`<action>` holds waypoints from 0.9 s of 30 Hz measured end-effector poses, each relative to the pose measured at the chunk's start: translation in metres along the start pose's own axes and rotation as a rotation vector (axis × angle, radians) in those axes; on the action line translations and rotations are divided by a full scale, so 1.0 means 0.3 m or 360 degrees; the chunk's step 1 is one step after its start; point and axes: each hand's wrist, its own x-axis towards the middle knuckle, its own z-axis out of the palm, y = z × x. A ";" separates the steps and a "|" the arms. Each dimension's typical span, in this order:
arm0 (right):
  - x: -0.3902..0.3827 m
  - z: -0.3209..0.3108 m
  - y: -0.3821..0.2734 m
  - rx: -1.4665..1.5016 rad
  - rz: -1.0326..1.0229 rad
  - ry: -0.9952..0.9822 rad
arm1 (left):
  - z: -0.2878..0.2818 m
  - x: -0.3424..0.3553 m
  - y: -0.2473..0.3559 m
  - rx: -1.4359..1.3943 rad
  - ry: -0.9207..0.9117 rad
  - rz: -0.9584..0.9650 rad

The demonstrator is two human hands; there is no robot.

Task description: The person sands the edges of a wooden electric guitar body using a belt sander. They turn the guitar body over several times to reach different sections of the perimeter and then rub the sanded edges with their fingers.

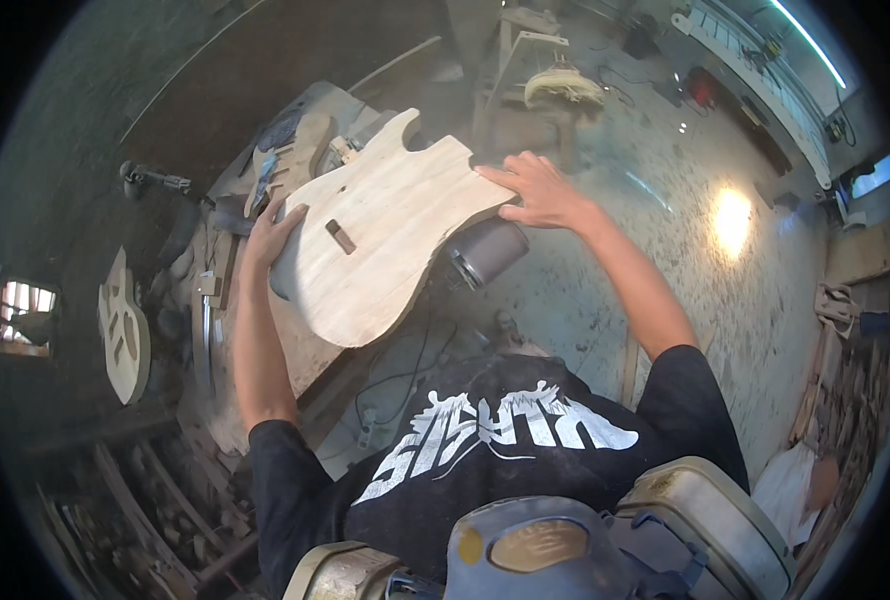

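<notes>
A pale wooden electric guitar body point(385, 230) is tilted in front of me, with a small rectangular slot cut through its face. My left hand point(273, 236) grips its left edge, the fingers partly hidden behind the wood. At the upper right edge, near a cutaway, my right hand point(545, 192) holds on with thumb and fingers around the rim. A dark grey cylinder point(495, 250), perhaps a sanding drum, shows close to the body's right edge. Whether the wood touches it I cannot tell.
Behind the body, a second guitar body point(305, 150) lies on a cluttered wooden bench point(310, 350). Another cut-out body point(125, 335) is at the far left. Cables point(415, 375) run over the dusty floor. Wood pieces point(155, 500) are stacked low at left. A respirator point(535, 545) fills the bottom.
</notes>
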 end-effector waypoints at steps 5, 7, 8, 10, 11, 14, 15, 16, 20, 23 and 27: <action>-0.042 -0.043 0.079 -0.0046 0.0020 -0.0003 | 0.074 0.035 0.102 0.0032 0.0028 0.0134; -0.056 -0.059 0.107 -0.0062 0.0027 -0.0040 | 0.095 0.049 0.137 0.0034 0.0007 0.0130; -0.070 -0.061 0.124 -0.0111 0.0032 0.0003 | 0.114 0.059 0.160 0.0036 -0.0038 0.0145; -0.091 -0.058 0.155 -0.0165 0.0013 0.0045 | 0.151 0.075 0.188 0.0090 0.0016 0.0174; -0.102 -0.053 0.171 -0.0200 0.0057 0.0067 | 0.177 0.086 0.200 0.0147 0.0057 0.0208; -0.140 -0.044 0.199 -0.0278 0.0105 0.0137 | 0.266 0.119 0.232 0.0344 0.0289 0.0388; -0.155 -0.049 0.212 -0.0312 0.0131 0.0186 | 0.283 0.103 0.280 0.0386 0.0266 0.0340; -0.172 -0.057 0.225 -0.0324 0.0117 0.0184 | 0.317 0.114 0.294 0.0373 0.0279 0.0335; -0.225 -0.080 0.258 -0.0415 0.0221 0.0175 | 0.403 0.158 0.341 0.0540 0.0464 0.0581; -0.276 -0.094 0.311 -0.0478 0.0213 0.0219 | 0.445 0.161 0.412 0.0510 0.0355 0.0568; -0.292 -0.117 0.363 -0.0558 0.0210 0.0217 | 0.491 0.169 0.449 0.0524 0.0387 0.0555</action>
